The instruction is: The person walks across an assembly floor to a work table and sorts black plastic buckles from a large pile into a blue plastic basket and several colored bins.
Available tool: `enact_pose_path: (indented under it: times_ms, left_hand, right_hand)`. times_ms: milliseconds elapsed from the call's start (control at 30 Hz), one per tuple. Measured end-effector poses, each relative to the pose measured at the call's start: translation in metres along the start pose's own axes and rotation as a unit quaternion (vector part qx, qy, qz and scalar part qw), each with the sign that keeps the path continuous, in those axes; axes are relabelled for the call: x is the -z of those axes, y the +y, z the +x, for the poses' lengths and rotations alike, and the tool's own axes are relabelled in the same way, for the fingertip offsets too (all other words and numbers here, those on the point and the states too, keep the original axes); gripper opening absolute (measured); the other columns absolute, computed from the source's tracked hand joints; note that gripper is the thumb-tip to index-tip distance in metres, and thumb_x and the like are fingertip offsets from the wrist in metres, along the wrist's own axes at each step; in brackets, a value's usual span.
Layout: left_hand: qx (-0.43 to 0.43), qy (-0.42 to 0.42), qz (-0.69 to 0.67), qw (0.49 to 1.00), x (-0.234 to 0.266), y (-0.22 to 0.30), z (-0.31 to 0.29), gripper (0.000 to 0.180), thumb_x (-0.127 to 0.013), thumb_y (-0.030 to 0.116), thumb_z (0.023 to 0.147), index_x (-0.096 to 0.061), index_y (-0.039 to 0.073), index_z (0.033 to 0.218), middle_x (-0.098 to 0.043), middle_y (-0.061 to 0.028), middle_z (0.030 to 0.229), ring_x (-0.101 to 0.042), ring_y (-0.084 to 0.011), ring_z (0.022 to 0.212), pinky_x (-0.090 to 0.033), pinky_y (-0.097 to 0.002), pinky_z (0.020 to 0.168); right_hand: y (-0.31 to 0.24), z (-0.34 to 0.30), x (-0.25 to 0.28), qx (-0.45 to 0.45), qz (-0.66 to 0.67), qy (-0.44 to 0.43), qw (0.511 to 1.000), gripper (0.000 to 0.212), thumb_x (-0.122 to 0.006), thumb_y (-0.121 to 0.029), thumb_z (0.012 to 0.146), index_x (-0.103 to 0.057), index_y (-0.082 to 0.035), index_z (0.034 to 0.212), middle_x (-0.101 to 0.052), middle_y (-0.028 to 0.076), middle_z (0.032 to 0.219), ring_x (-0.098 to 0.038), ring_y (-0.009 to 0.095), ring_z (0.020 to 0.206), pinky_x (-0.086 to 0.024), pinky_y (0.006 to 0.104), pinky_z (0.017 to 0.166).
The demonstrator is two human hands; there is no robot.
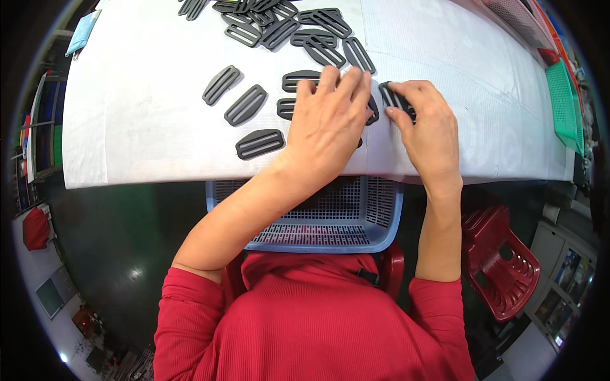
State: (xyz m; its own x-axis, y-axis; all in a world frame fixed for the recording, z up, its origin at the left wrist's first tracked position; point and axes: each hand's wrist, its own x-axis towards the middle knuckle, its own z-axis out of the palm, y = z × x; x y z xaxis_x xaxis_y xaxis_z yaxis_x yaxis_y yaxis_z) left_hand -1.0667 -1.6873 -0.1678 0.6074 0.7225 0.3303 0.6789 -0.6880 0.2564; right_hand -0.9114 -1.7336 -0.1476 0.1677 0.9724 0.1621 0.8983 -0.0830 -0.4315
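Observation:
Several black plastic strap slider buckles (pixel 258 144) with two long slots lie on the white-covered table. My left hand (pixel 327 120) reaches over a group of them near the table's front edge, palm down with fingers apart. It partly hides the buckles beneath it, and one buckle (pixel 373 110) shows at its thumb side. Just to the right, my right hand (pixel 429 130) pinches another slider buckle (pixel 395 100) between thumb and fingers, close to the table surface. Two separate buckles (pixel 221 85) (pixel 245 105) lie left of my left hand.
A heap of similar buckles (pixel 279 33) lies at the far middle of the table (pixel 146 127). Below the front edge, a blue plastic basket (pixel 318 244) rests against my lap. A green basket (pixel 565 108) stands at the right edge, and a red plastic chair (pixel 502 267) is at lower right.

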Motion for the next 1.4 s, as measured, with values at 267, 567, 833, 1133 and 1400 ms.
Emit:
enact_pose_path:
  times_ms: [267,567,833,1133,1400]
  left_hand:
    - [-0.144,-0.076,-0.133,0.978,0.013,-0.034,0.017,0.038,-0.072,0.010,0.072,-0.063,0.002,0.108,-0.061,-0.0073,0.110,-0.054,-0.0282,0.099,-0.047,-0.0401,0.086]
    - [-0.149,-0.047,-0.075,0.985,0.014,-0.028,0.021,0.021,-0.070,0.011,0.073,-0.056,0.005,0.088,-0.057,-0.0091,0.090,-0.055,-0.0264,0.088,-0.046,-0.0377,0.075]
    - [-0.103,-0.029,-0.139,0.985,0.032,-0.037,-0.001,0.025,-0.073,0.021,0.077,-0.064,0.006,0.095,-0.062,-0.0074,0.099,-0.059,-0.0257,0.091,-0.048,-0.0361,0.078]
    - [0.036,0.108,-0.146,0.983,0.050,-0.076,0.003,0.010,-0.068,0.007,0.081,-0.066,0.005,0.090,-0.065,-0.0079,0.093,-0.061,-0.0276,0.088,-0.049,-0.0355,0.077]
    - [0.205,0.093,-0.144,0.964,0.073,-0.122,-0.062,0.017,-0.063,0.001,0.084,-0.068,0.005,0.100,-0.065,-0.0120,0.101,-0.063,-0.0250,0.097,-0.049,-0.0363,0.082]
  right_hand:
    - [0.021,0.024,0.006,-0.050,0.047,0.038,0.997,0.039,-0.073,-0.007,0.074,-0.064,-0.012,0.111,-0.061,0.009,0.094,-0.062,0.026,0.082,-0.050,0.0375,0.074]
    - [0.008,0.053,-0.021,0.015,0.108,0.026,0.994,0.027,-0.072,-0.022,0.078,-0.069,-0.010,0.102,-0.062,0.010,0.094,-0.061,0.027,0.092,-0.049,0.0391,0.080]
    - [0.012,0.074,-0.025,0.054,-0.056,0.082,0.994,0.031,-0.075,-0.025,0.075,-0.070,-0.011,0.102,-0.062,0.008,0.098,-0.059,0.027,0.096,-0.047,0.0398,0.084]
    - [-0.022,0.070,-0.026,0.040,0.029,-0.021,0.999,0.023,-0.076,-0.020,0.073,-0.067,-0.010,0.092,-0.063,0.007,0.095,-0.059,0.026,0.098,-0.045,0.0401,0.083]
    - [0.058,0.005,0.006,-0.007,0.079,0.060,0.995,0.039,-0.074,-0.019,0.076,-0.065,-0.007,0.111,-0.057,0.013,0.124,-0.049,0.030,0.122,-0.038,0.0423,0.102]
